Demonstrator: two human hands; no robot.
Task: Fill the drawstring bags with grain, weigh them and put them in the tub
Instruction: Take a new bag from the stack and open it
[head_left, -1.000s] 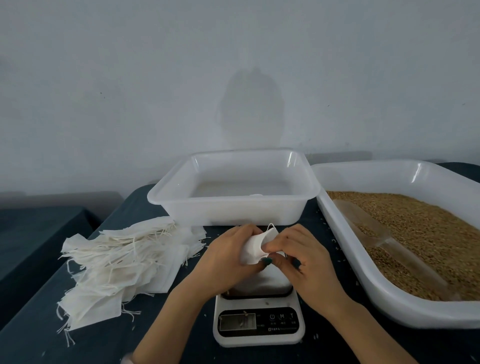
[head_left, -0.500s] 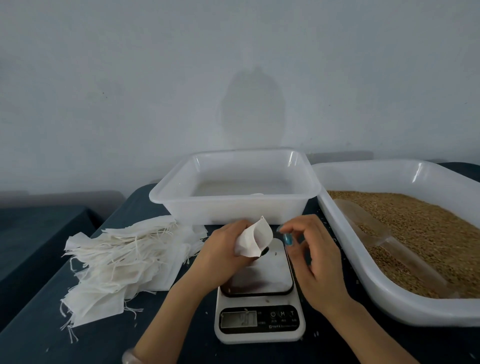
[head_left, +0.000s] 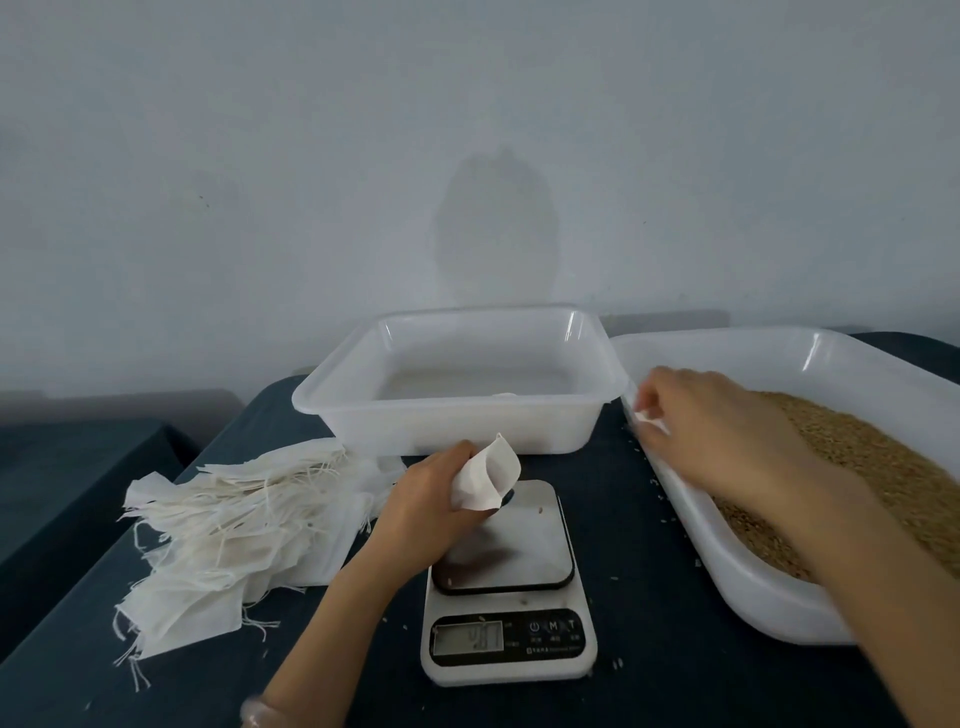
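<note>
Desk (head_left: 639, 545): dark blue cover, fills the lower frame and runs back to a pale wall.

Grain tray (head_left: 769, 608): large white plastic tray at right of frame. It is loaded with brown grain (head_left: 883, 467), and its near corner hangs close to the desk edge.

Tub (head_left: 457, 426): translucent white, square, centre of frame behind the scale. Its right rim is just beside the grain tray. What lies on its floor cannot be made out.

Empty bags (head_left: 234, 525): loose fanned heap of white drawstring bags at left of frame, cords trailing. The heap is near the tub's left corner.

Scale (head_left: 506, 597): small white kitchen scale with a steel platform, lower centre. Nothing sits on the platform. The display is lit, digits unreadable.

Right hand (head_left: 711, 421): blurred, reaching over the left rim of the grain tray, above the grain. Fingers (head_left: 649, 400) are curled downward with a white fleck at the tips. Cannot tell whether they hold anything.

Left hand (head_left: 426, 499): just above the far left corner of the scale platform. Fingers (head_left: 464, 450) are wrapped round one drawstring bag (head_left: 491, 478), which is held upright with its mouth up and gaping.

Stray grains (head_left: 660, 493): scattered on the desk between the scale and the tray.
</note>
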